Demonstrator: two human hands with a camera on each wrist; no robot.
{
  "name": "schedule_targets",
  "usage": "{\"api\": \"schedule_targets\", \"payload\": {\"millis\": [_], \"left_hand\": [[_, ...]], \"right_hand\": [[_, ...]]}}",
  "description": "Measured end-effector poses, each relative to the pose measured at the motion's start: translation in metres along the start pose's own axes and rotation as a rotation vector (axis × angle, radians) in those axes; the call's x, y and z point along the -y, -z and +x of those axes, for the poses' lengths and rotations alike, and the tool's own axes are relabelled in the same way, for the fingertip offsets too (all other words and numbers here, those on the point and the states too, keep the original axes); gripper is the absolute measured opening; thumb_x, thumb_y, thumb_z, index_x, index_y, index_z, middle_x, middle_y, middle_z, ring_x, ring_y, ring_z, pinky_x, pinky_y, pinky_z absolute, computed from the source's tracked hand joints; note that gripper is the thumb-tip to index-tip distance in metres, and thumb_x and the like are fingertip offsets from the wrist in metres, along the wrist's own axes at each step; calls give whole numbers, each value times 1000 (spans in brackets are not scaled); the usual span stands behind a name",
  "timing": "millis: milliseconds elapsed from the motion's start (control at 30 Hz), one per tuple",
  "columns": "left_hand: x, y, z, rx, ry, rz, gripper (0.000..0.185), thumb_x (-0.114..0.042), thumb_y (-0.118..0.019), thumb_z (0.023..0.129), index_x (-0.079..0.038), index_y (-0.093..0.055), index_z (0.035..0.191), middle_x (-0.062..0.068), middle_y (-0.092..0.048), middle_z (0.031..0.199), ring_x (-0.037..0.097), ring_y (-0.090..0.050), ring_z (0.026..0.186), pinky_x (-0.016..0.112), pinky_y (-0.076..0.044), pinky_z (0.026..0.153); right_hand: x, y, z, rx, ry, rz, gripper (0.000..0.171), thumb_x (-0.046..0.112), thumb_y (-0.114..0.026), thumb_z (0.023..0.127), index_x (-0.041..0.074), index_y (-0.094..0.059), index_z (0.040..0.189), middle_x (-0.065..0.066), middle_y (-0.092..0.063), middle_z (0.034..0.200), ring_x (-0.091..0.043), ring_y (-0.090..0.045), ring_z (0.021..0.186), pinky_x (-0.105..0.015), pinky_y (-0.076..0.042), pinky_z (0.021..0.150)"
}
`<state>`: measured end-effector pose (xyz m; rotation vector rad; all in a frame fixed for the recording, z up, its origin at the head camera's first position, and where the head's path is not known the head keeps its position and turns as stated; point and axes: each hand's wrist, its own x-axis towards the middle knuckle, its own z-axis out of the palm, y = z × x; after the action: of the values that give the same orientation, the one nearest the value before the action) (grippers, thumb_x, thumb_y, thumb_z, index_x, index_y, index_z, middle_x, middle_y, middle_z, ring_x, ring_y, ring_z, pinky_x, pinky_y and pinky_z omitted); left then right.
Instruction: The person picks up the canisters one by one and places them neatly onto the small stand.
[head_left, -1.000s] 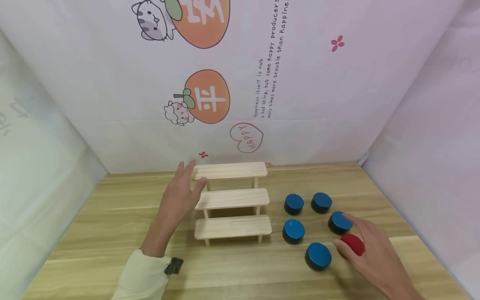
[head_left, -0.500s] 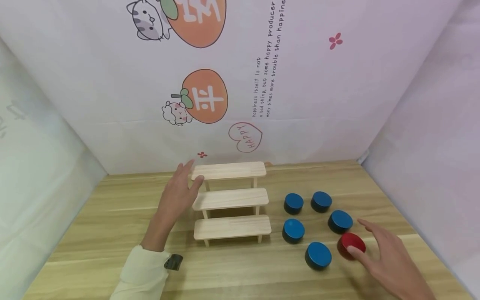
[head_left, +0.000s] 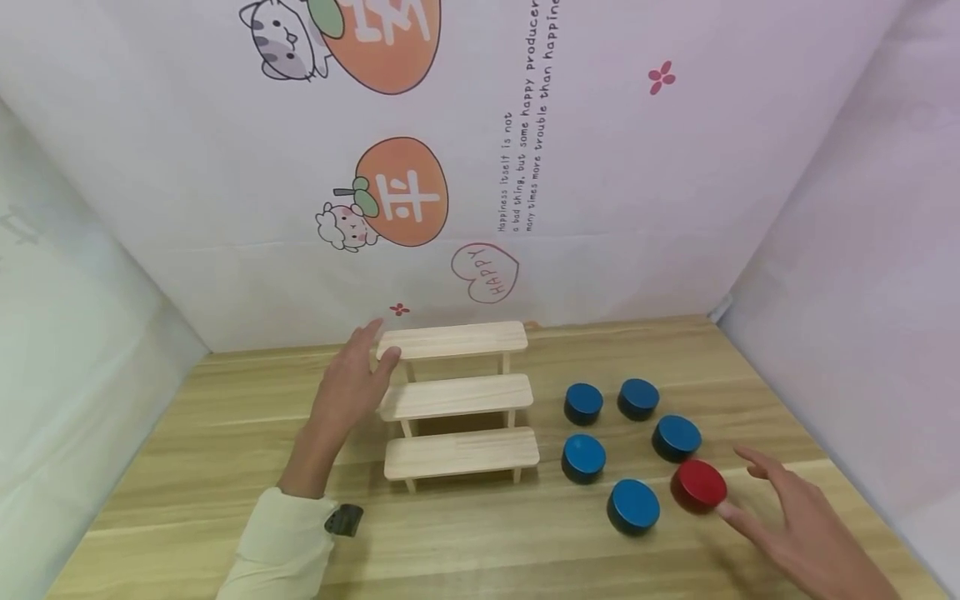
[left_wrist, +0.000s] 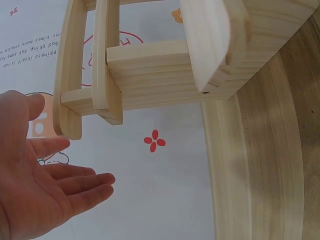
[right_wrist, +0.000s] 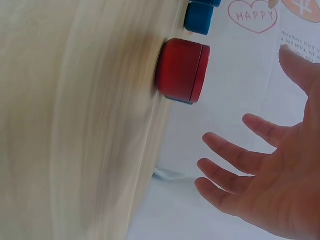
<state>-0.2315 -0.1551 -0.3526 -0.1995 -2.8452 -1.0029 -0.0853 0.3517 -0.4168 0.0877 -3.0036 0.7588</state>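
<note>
Right hand (head_left: 802,525) hovers fingers spread, empty — red disc (head_left: 699,485) sits on the table at its 10 o'clock, just beside. Left hand (head_left: 352,387), flat and relaxed, rests vs. the wooden step rack (head_left: 457,398)'s left end. Looks like the reach-for-disc step — next needs fingers closing round its rim.

Head camera looks down and forward from above the near edge of the wooden table (head_left: 480,533), taking in the stepped wooden rack (head_left: 456,400), the pucks and both hands against the printed backdrop (head_left: 480,167). Left wrist camera sits low and very close, rolled sideways, peering up past the left hand (left_wrist: 35,185) at the rack's underside (left_wrist: 165,75). Right wrist camera, also rolled and close, skims the tabletop toward the red puck (right_wrist: 182,71), shared with the head view (head_left: 698,485), beside the right hand (right_wrist: 270,190).
</note>
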Motion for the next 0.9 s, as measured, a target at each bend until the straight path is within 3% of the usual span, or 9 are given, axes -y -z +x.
{"api": "schedule_targets", "payload": {"millis": [300,500,733,900], "left_hand": [[2,2,3,-2,-17,-15,64,-41,-41,107,-10,-22,160,17,-27,161,43,-26,144,60,-24,113],[1,1,4,17,1,-23,63,-42,-39,107,-13,-21,160,20,-32,158,46,-30,141,63,-26,111],[2,-2,6,35,-2,-43,62,-42,-39,108,-13,-23,160,23,-38,153,48,-43,132,65,-29,109],[6,-2,5,42,-17,-58,61,-42,-41,107,-11,-27,159,23,-40,153,47,-52,124,64,-36,105]], "right_hand": [[-11,-1,-4,27,2,3,76,38,-67,96,-7,-33,147,-38,-50,129,-55,-49,113,-73,-43,75],[-22,-2,-1,47,-5,0,79,37,-70,94,-6,-32,147,-38,-53,126,-58,-48,113,-74,-43,76],[-41,-10,2,13,83,137,71,22,-73,92,-1,-35,147,-30,-57,127,-56,-46,116,-72,-40,79],[-45,-13,9,51,113,196,68,18,-70,93,-3,-34,147,-29,-56,129,-56,-44,119,-78,-38,76]]}}
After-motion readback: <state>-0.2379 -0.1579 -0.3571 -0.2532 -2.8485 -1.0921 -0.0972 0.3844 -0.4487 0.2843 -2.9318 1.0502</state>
